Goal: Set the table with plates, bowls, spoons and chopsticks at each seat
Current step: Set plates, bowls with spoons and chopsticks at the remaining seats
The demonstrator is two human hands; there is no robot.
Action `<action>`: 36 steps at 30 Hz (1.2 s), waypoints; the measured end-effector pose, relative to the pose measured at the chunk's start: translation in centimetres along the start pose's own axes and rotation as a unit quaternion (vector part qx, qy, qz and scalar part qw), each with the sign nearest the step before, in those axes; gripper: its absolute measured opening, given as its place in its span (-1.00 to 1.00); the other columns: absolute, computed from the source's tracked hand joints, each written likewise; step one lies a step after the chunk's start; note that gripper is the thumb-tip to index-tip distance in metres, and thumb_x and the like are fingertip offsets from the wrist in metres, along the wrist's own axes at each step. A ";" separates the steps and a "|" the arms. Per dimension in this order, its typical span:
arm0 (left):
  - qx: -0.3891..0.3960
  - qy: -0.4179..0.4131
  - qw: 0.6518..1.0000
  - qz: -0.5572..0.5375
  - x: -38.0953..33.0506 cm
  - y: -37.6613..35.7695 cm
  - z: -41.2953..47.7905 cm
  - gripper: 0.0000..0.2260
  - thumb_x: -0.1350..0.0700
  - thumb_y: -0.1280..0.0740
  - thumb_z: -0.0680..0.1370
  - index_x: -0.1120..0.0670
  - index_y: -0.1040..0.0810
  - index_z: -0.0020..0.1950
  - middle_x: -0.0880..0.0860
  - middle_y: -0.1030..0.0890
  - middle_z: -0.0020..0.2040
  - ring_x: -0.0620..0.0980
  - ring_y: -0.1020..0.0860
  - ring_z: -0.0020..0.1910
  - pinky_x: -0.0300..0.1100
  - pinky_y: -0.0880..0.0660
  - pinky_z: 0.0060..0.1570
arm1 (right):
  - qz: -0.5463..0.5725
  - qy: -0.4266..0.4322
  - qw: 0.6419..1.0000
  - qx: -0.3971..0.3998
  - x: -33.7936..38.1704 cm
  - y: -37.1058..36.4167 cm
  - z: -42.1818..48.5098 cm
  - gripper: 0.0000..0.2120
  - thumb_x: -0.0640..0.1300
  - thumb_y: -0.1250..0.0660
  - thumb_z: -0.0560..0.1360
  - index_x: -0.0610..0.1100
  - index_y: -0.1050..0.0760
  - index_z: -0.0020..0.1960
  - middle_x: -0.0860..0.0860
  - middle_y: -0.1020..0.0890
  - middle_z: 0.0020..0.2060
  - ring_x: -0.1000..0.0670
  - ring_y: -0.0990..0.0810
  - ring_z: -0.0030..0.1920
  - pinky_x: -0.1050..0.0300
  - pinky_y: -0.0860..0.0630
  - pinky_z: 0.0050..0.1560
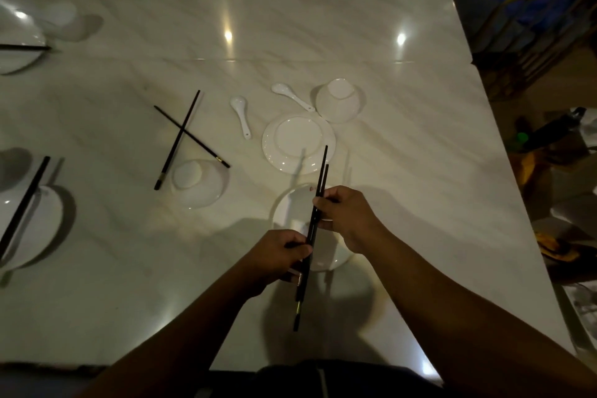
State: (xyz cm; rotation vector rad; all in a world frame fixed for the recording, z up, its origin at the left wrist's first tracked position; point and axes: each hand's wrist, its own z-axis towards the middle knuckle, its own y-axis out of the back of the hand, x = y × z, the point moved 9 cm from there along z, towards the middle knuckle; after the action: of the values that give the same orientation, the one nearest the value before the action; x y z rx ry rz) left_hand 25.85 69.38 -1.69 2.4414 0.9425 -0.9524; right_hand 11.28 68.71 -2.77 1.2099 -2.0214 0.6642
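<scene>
Chopsticks (312, 226), a black pair, are held above the near plate (289, 207) at the near side of the table (420, 139), tips pointing away from the person. The left hand (277, 255) has its fingers curled round the lower part, and the right hand (347, 216) pinches the sticks higher up. Both hands show mostly their backs, so the fingertips are largely hidden. Hands and sticks cover much of the near plate.

Beyond it lies a far plate (297, 144), with a bowl (337, 100) bottom-up just past it and two spoons (240, 115) to the left. Further left, a crossed pair (184, 131) lies beside a second upturned bowl (197, 182).

Settings (22, 39) at the left and far edges are cut off and blurred. The clutter (549, 139) right of the table is too dark to make out. A gold band (299, 306) shows near the chopsticks' butt end, and any marking there is too small to read.
</scene>
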 end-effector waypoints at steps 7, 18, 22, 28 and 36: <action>0.039 0.005 0.999 0.024 2.2 -0.9 -1.3 -0.88 0.16 -0.30 0.54 0.19 -0.60 -0.05 0.10 -0.65 -0.18 -0.01 -0.63 -0.22 -0.19 -0.56 -0.28 | 0.016 -0.012 1.000 -0.009 0.5 0.7 -0.1 -0.85 -0.24 -0.38 0.49 -0.26 -0.48 0.02 -0.12 -0.64 -0.13 -0.05 -0.64 -0.24 0.13 -0.61 -0.32; 0.004 0.059 0.998 -0.030 5.7 -2.1 -0.9 -0.87 0.19 -0.30 0.56 0.21 -0.59 0.00 0.16 -0.63 -0.16 0.04 -0.62 -0.26 -0.15 -0.60 -0.30 | -0.186 -0.063 0.980 0.034 -5.6 0.4 -2.4 -0.81 -0.20 -0.34 0.53 -0.27 -0.53 0.11 -0.15 -0.64 -0.19 -0.06 -0.61 -0.28 0.05 -0.64 -0.19; -0.019 0.070 0.994 -0.085 6.7 -2.3 -0.6 -0.87 0.20 -0.33 0.54 0.22 -0.58 0.03 0.17 -0.61 -0.17 0.08 -0.61 -0.25 -0.09 -0.60 -0.22 | -0.244 -0.028 0.969 -0.010 -5.0 0.7 -1.8 -0.85 -0.20 -0.36 0.51 -0.27 -0.56 0.03 -0.11 -0.59 -0.30 -0.01 -0.57 -0.34 0.18 -0.55 -0.36; -0.044 0.067 0.991 -0.106 7.2 -2.5 -0.2 -0.90 0.18 -0.36 0.51 0.19 -0.60 -0.03 0.18 -0.66 -0.18 0.08 -0.64 -0.25 -0.15 -0.57 -0.31 | -0.312 0.009 0.950 -0.033 -4.7 0.2 -1.0 -0.87 -0.17 -0.39 0.49 -0.24 -0.56 -0.03 -0.22 -0.68 -0.16 -0.19 -0.68 -0.16 -0.07 -0.63 -0.03; -0.092 0.054 0.989 -0.097 7.0 -1.7 0.1 -0.89 0.16 -0.41 0.48 0.14 -0.55 -0.22 0.15 -0.65 -0.26 0.01 -0.65 -0.34 -0.16 -0.59 -0.36 | -0.304 0.008 0.952 -0.042 -5.0 0.1 -1.0 -0.83 -0.18 -0.37 0.50 -0.26 -0.55 0.03 -0.20 -0.66 -0.14 -0.19 -0.67 -0.13 -0.09 -0.62 0.01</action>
State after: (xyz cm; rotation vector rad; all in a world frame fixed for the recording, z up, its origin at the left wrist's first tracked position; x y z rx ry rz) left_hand 28.47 73.75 -6.86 2.2958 1.2664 -0.7605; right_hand 13.17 72.19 -5.98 1.6553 -1.5128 0.2771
